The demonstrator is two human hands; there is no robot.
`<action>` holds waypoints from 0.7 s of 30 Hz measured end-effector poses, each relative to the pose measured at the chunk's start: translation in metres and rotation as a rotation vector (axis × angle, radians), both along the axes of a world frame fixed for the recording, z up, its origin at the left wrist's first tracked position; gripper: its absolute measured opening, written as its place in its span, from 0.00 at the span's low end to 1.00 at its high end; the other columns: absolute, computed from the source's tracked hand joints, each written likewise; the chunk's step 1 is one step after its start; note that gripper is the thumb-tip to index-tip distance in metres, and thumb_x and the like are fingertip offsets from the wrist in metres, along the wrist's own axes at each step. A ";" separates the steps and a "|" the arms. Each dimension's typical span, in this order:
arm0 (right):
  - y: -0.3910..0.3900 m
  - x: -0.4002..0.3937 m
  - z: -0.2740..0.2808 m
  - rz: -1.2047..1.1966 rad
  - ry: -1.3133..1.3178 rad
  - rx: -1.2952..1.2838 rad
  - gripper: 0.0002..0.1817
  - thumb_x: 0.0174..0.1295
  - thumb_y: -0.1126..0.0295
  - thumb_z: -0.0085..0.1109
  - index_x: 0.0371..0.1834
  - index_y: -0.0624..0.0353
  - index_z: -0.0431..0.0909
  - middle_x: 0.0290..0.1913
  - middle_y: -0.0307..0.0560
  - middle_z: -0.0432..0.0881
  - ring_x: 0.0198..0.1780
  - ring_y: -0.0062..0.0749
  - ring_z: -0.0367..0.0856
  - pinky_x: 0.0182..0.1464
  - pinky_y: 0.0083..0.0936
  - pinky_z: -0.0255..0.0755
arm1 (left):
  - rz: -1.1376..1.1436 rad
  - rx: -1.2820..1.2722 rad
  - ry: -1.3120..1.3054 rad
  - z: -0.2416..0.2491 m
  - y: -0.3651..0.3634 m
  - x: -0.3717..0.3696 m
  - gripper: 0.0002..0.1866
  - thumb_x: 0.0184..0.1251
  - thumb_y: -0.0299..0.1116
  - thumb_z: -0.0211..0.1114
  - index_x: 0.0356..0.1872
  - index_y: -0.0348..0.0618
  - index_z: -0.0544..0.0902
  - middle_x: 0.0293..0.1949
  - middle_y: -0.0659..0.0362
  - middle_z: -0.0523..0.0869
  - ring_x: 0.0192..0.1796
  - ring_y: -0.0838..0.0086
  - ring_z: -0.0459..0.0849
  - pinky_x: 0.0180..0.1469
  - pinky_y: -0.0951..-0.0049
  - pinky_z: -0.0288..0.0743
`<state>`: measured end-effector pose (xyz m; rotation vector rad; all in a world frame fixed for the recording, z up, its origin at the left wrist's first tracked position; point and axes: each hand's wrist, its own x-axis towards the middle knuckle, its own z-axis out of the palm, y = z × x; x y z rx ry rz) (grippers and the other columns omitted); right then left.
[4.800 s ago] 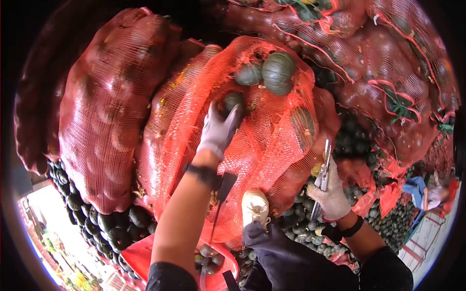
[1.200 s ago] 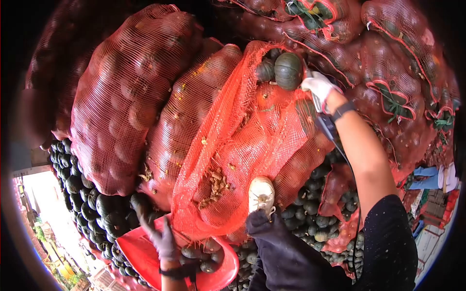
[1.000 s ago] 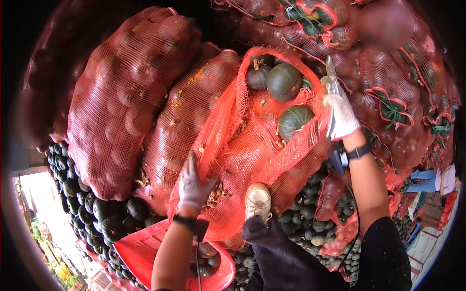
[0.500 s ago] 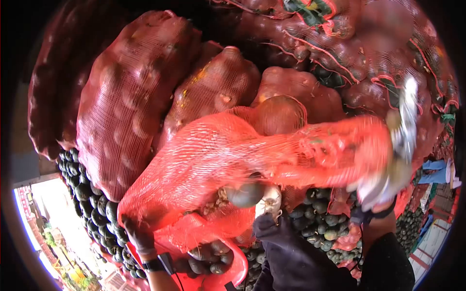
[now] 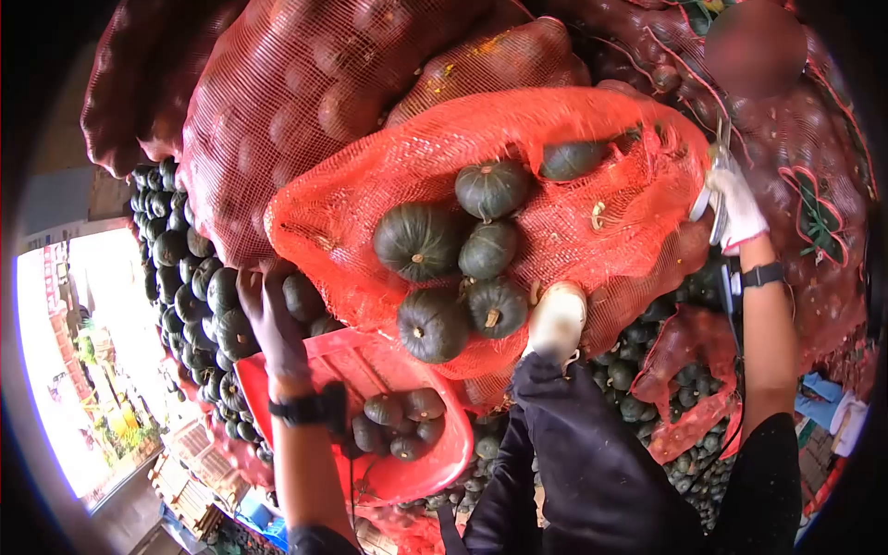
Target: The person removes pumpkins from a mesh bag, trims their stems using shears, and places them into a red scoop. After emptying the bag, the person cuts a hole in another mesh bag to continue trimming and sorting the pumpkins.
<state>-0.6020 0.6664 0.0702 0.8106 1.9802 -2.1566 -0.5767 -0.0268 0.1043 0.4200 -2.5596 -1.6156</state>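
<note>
A red mesh bag (image 5: 610, 222) lies spread open on top of the heap, with several dark green kabocha squashes (image 5: 418, 242) on it. My right hand (image 5: 743, 215), in a white glove, grips scissors (image 5: 717, 190) with the blades pointing up at the bag's right edge. To the lower left of the bag, my gloved left hand (image 5: 270, 319) has its fingers stretched out beside loose squashes (image 5: 303, 296). Below the bag, a red plastic tub (image 5: 444, 467) holds several more squashes.
Large filled mesh sacks (image 5: 277, 120) rise behind the bag. Loose squashes (image 5: 190, 305) are piled along the left side. My shoe (image 5: 558, 319) stands at the bag's lower edge. Another mesh bag (image 5: 689, 361) lies lower right, amid more squashes.
The mesh bag, stretched up between my hands before, now lies lower and opened out, with squashes showing on it. My left hand has let go of its edge. The scissors hold still.
</note>
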 end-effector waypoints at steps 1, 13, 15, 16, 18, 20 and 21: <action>-0.009 0.015 0.000 -0.041 -0.031 -0.022 0.26 0.63 0.69 0.54 0.67 0.55 0.68 0.44 0.37 0.75 0.43 0.23 0.77 0.49 0.25 0.75 | 0.389 0.213 0.106 0.012 0.030 0.018 0.24 0.71 0.24 0.62 0.67 0.35 0.71 0.66 0.51 0.76 0.69 0.63 0.72 0.74 0.62 0.61; -0.004 0.205 0.018 -0.594 -0.156 0.086 0.28 0.66 0.61 0.60 0.69 0.52 0.71 0.62 0.39 0.75 0.64 0.32 0.73 0.67 0.37 0.65 | -0.475 -0.288 -0.269 -0.040 0.128 0.084 0.62 0.32 0.48 0.88 0.76 0.49 0.64 0.66 0.39 0.70 0.65 0.43 0.74 0.69 0.52 0.71; -0.013 0.210 0.012 -0.575 -0.113 0.068 0.28 0.68 0.62 0.58 0.71 0.49 0.70 0.65 0.36 0.75 0.65 0.32 0.73 0.68 0.38 0.65 | -0.365 0.267 -0.361 -0.026 0.126 0.092 0.61 0.37 0.41 0.87 0.77 0.48 0.62 0.68 0.45 0.71 0.69 0.53 0.74 0.69 0.56 0.73; -0.032 0.206 0.023 -0.576 -0.047 0.014 0.25 0.68 0.65 0.57 0.69 0.51 0.71 0.62 0.37 0.77 0.65 0.34 0.73 0.69 0.40 0.66 | -0.324 0.524 -0.443 0.003 0.134 0.097 0.63 0.38 0.40 0.87 0.79 0.48 0.58 0.69 0.46 0.70 0.68 0.55 0.75 0.68 0.55 0.74; -0.041 0.211 0.034 -0.496 0.046 -0.109 0.24 0.68 0.66 0.56 0.68 0.53 0.72 0.61 0.38 0.78 0.64 0.35 0.74 0.70 0.42 0.67 | -0.239 0.837 -0.538 0.056 0.160 0.108 0.66 0.41 0.36 0.85 0.81 0.50 0.48 0.72 0.48 0.67 0.66 0.57 0.77 0.64 0.54 0.77; -0.031 0.211 0.031 -0.466 0.131 -0.200 0.21 0.68 0.68 0.55 0.64 0.56 0.74 0.58 0.43 0.79 0.61 0.38 0.77 0.70 0.43 0.69 | -0.230 0.876 -0.425 0.064 0.202 0.137 0.67 0.48 0.36 0.81 0.83 0.56 0.38 0.75 0.45 0.62 0.71 0.54 0.72 0.69 0.47 0.71; -0.038 0.203 0.047 -0.499 0.168 -0.183 0.20 0.68 0.68 0.56 0.62 0.58 0.75 0.57 0.46 0.80 0.61 0.39 0.78 0.69 0.43 0.69 | -0.507 0.499 -0.320 0.067 0.206 0.127 0.61 0.50 0.40 0.79 0.82 0.52 0.45 0.75 0.41 0.61 0.74 0.49 0.66 0.73 0.45 0.63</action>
